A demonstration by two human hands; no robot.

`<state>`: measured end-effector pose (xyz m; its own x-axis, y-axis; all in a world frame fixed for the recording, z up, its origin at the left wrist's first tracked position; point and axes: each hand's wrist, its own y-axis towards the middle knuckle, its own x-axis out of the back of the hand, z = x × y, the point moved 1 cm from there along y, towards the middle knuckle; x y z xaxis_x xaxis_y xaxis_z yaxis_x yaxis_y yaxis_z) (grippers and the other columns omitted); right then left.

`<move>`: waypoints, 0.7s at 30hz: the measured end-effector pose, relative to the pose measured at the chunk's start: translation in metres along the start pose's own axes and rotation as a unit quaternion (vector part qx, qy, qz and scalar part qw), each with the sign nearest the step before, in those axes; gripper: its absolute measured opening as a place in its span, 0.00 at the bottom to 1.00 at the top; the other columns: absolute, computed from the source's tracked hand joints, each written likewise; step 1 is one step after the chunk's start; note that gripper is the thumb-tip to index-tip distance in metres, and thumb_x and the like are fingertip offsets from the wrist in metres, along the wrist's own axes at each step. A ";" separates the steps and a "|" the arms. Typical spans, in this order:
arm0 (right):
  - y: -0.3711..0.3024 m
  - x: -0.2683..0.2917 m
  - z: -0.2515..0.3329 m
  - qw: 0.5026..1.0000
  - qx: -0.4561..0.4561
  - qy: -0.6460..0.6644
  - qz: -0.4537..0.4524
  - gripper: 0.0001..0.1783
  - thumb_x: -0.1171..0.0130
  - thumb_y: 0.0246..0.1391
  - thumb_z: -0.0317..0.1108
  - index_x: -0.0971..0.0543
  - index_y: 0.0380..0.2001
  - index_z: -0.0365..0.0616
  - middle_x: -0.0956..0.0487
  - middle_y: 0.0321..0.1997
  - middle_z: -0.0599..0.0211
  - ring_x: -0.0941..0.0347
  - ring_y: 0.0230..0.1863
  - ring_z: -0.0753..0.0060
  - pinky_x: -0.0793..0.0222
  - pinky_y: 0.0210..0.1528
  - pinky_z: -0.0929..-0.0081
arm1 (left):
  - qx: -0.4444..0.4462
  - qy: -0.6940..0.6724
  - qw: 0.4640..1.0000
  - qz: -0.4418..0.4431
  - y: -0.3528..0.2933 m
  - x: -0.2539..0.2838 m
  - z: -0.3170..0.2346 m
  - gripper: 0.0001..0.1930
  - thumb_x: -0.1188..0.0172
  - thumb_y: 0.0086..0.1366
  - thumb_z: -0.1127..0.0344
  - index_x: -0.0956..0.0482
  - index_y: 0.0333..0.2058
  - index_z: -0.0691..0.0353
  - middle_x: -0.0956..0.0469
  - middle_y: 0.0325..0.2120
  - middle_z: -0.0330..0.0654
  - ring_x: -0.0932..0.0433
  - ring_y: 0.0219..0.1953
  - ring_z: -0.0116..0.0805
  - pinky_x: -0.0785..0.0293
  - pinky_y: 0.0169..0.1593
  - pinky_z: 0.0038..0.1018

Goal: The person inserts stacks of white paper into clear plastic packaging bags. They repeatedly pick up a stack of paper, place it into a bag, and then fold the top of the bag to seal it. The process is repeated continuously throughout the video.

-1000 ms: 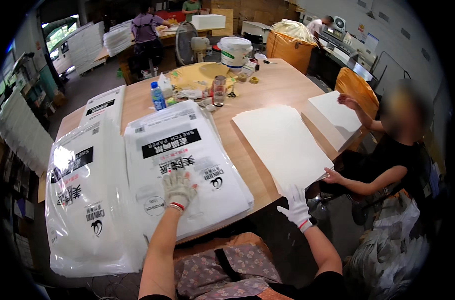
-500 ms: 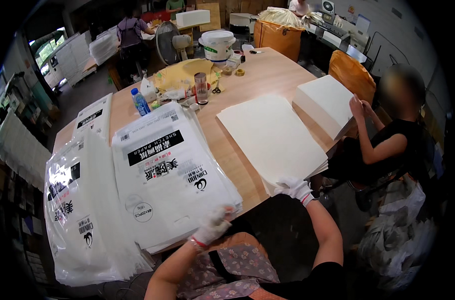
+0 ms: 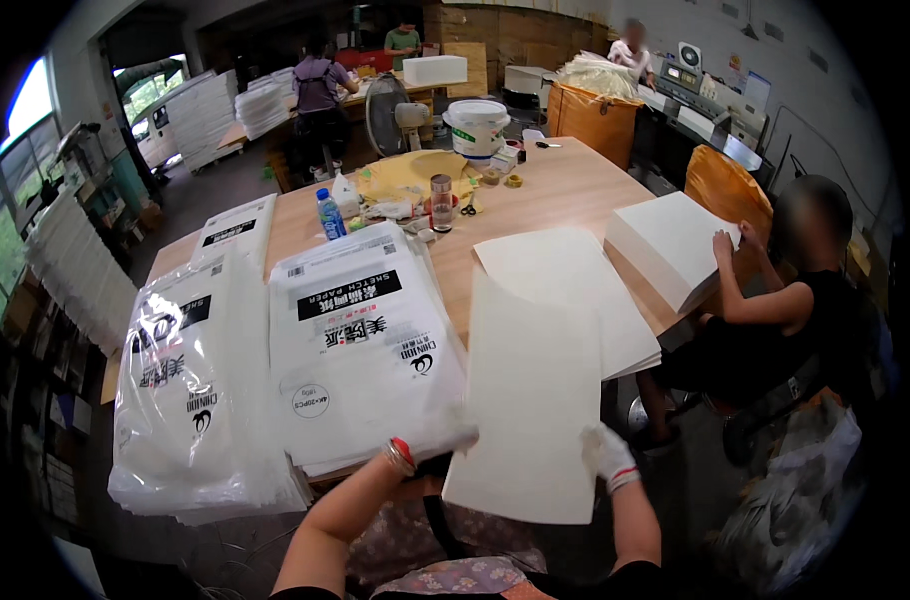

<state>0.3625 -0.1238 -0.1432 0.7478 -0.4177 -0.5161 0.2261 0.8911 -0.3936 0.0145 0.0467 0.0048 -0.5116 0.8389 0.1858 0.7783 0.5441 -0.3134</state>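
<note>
Paper (image 3: 527, 420) is apparently being handled across the table's (image 3: 555, 200) near edge, being gripped by the right hand (image 3: 609, 455); left hand (image 3: 457, 430) is blurring, grip can't be told. Level support is seemingly being called for next.

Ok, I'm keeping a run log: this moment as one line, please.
white sheet: between hands, partly over paper stack; left hand: left edge, blurred; right hand: right edge; printed pack: left of sheet

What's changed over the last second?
The left hand moved off the printed bags and is now, blurred, at the left edge of some white paper; the right hand took its right edge. The paper came partly off the stack toward the person. Printed bags, bottle and bucket stayed put.
</note>
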 end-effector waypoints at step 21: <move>-0.158 -0.217 0.060 0.821 0.263 -0.508 0.008 0.14 0.38 0.46 0.30 0.21 0.37 0.37 0.19 0.34 0.59 0.22 0.31 0.64 0.27 0.33 0.72 | 0.110 0.130 0.945 -0.277 -0.079 0.097 0.066 0.13 0.47 0.61 0.55 0.24 0.32 0.60 0.24 0.27 0.41 0.27 0.29 0.37 0.29 0.39 0.32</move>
<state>0.2017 -0.1628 0.0766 0.8278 -0.2792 0.4866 0.2493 0.9601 0.1267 -0.1203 0.0841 -0.0140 -0.6893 0.4167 0.5927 0.3070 0.9090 -0.2821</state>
